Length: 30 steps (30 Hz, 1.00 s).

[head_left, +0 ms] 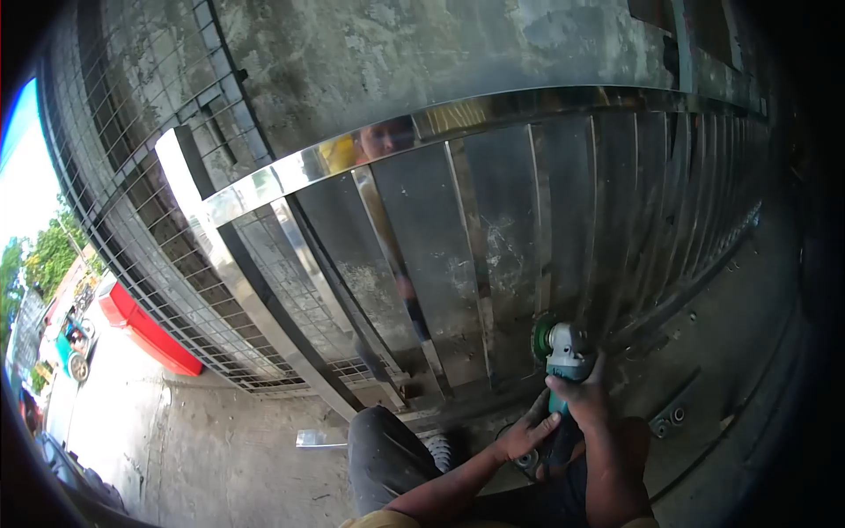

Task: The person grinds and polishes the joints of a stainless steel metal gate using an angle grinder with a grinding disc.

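Observation:
A teal angle grinder (564, 356) with a silver head is held in front of me, close to the lower part of the metal railing. Its green disc (540, 338) faces left, right beside one of the upright bars (541, 255). My right hand (586, 398) wraps around the grinder's body just behind the head. Lower down and to the left, my left hand (525, 435) is closed at the rear of the tool, thumb along its side. The polished railing (387, 145) stands in front of me, its top rail reflecting a face.
Behind the railing rises a stained concrete wall (370, 53), with wire mesh (132, 211) on the left. Small round metal parts (667, 422) lie on the ground at right. A short metal piece (320, 438) rests by my knee. Farther left are a red object (150, 330) and a vehicle (75, 348).

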Tool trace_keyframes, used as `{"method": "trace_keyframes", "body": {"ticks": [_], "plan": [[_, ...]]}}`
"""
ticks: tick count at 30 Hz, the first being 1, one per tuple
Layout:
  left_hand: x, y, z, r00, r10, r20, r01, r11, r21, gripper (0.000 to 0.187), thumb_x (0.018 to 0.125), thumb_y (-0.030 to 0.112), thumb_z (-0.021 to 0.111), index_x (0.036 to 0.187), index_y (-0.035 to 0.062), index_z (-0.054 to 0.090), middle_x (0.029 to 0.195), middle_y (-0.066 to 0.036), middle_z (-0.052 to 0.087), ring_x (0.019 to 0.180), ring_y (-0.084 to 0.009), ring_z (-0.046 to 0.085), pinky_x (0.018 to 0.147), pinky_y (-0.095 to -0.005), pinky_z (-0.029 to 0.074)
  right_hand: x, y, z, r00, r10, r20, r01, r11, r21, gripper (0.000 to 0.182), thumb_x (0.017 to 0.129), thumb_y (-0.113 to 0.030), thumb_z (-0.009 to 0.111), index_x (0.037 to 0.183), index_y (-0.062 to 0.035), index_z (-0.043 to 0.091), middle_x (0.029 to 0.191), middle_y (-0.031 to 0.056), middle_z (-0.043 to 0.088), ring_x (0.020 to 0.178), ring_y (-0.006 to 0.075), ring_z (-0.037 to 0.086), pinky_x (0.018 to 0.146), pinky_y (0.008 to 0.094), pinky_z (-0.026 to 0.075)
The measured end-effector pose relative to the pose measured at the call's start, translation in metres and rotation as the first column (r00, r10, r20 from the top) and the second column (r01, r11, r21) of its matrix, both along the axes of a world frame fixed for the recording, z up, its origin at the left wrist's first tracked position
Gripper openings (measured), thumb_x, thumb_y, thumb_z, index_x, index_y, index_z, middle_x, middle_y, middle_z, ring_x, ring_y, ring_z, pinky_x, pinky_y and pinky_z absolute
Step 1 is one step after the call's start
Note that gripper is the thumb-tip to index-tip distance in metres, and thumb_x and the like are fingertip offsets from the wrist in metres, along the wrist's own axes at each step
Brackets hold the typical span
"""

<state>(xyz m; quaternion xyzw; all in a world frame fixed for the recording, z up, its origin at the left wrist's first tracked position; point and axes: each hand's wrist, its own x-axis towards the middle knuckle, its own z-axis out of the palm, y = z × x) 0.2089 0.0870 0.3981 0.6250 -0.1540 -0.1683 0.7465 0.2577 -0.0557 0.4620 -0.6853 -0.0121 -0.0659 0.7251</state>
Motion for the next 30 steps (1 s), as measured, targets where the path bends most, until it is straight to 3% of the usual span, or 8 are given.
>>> {"method": "trace_keyframes", "body": {"ticks": [3,7,9,11,18,19,22,30], "plan": [[-0.011,0.005,-0.007,0.997,0.076,-0.031,-0.076,0.997,-0.007,0.1,0.099,0.057,0.053,0.158,-0.0036,0.0,0.156,-0.021,0.032,0.146,-0.0262,0.029,0.117,-0.0362,0.028,-0.011,0.018,-0.001,0.994,0.108,0.003,-0.107,0.99,-0.087,0.102,0.065,-0.016,0.089,0.146,-0.0031,0.028,0.128,0.0142,0.051,0.115,0.0225,0.055,0.097,0.0378,0.049],[-0.016,0.022,-0.025,0.986,0.084,-0.147,-0.093,0.994,-0.058,0.1,0.097,0.063,0.053,0.157,-0.0038,0.01,0.154,-0.02,0.035,0.144,-0.0256,0.033,0.116,-0.0359,0.03,-0.015,0.033,-0.025,0.97,0.229,0.077,-0.213,0.961,-0.175,0.102,0.065,-0.023,0.091,0.144,-0.0014,0.031,0.127,0.0183,0.054,0.116,0.0285,0.057,0.099,0.0414,0.048],[-0.025,0.031,-0.02,0.964,0.061,-0.259,-0.083,0.994,-0.075,0.101,0.095,0.067,0.053,0.156,-0.0036,0.015,0.152,-0.02,0.037,0.143,-0.0259,0.034,0.115,-0.0364,0.031,-0.021,0.039,-0.016,0.965,0.248,0.086,-0.206,0.918,-0.34,0.103,0.065,-0.023,0.091,0.145,-0.0007,0.03,0.127,0.0185,0.054,0.116,0.0286,0.057,0.099,0.0414,0.048],[-0.029,0.034,-0.015,0.971,0.082,-0.224,-0.112,0.986,-0.124,0.105,0.092,0.073,0.05,0.155,-0.0055,0.02,0.153,-0.02,0.037,0.144,-0.0284,0.034,0.117,-0.038,0.029,-0.024,0.043,-0.022,0.956,0.28,0.081,-0.217,0.868,-0.447,0.102,0.067,-0.02,0.09,0.146,0.0002,0.029,0.128,0.0186,0.054,0.116,0.028,0.056,0.099,0.0405,0.048],[-0.031,0.05,-0.034,0.977,0.105,-0.187,-0.111,0.994,-0.024,0.107,0.092,0.077,0.043,0.154,-0.007,0.022,0.156,-0.025,0.033,0.148,-0.0323,0.029,0.12,-0.0384,0.025,-0.028,0.062,-0.028,0.934,0.341,-0.104,-0.352,0.836,-0.422,0.095,0.073,-0.014,0.086,0.146,-0.0002,0.027,0.129,0.0175,0.053,0.116,0.0251,0.055,0.098,0.0393,0.048],[-0.032,0.055,-0.031,0.976,0.075,-0.202,-0.085,0.996,-0.038,0.117,0.088,0.081,0.044,0.155,-0.0099,0.014,0.16,-0.027,0.024,0.15,-0.0352,0.021,0.122,-0.0401,0.021,-0.027,0.064,-0.032,0.932,0.345,-0.107,-0.356,0.826,-0.436,0.094,0.074,-0.015,0.086,0.147,-0.0006,0.028,0.13,0.0178,0.053,0.117,0.0261,0.055,0.1,0.0399,0.047],[-0.035,0.059,-0.04,0.964,0.14,-0.226,-0.151,0.988,-0.032,0.116,0.088,0.081,0.044,0.155,-0.0089,0.015,0.159,-0.027,0.026,0.15,-0.0347,0.024,0.121,-0.0398,0.022,-0.025,0.074,-0.033,0.934,0.335,-0.127,-0.347,0.759,-0.551,0.094,0.075,-0.018,0.086,0.147,-0.0006,0.028,0.131,0.0184,0.053,0.118,0.0271,0.055,0.101,0.0401,0.046],[-0.039,0.087,-0.063,0.954,0.205,-0.217,-0.24,0.959,-0.149,0.11,0.091,0.078,0.046,0.155,-0.0081,0.019,0.156,-0.024,0.032,0.147,-0.0313,0.029,0.119,-0.0386,0.027,-0.028,0.124,-0.026,0.891,0.437,-0.126,-0.417,0.674,-0.61,0.093,0.075,-0.021,0.086,0.146,-0.0006,0.031,0.13,0.0191,0.054,0.118,0.0272,0.056,0.101,0.0404,0.046]]}}
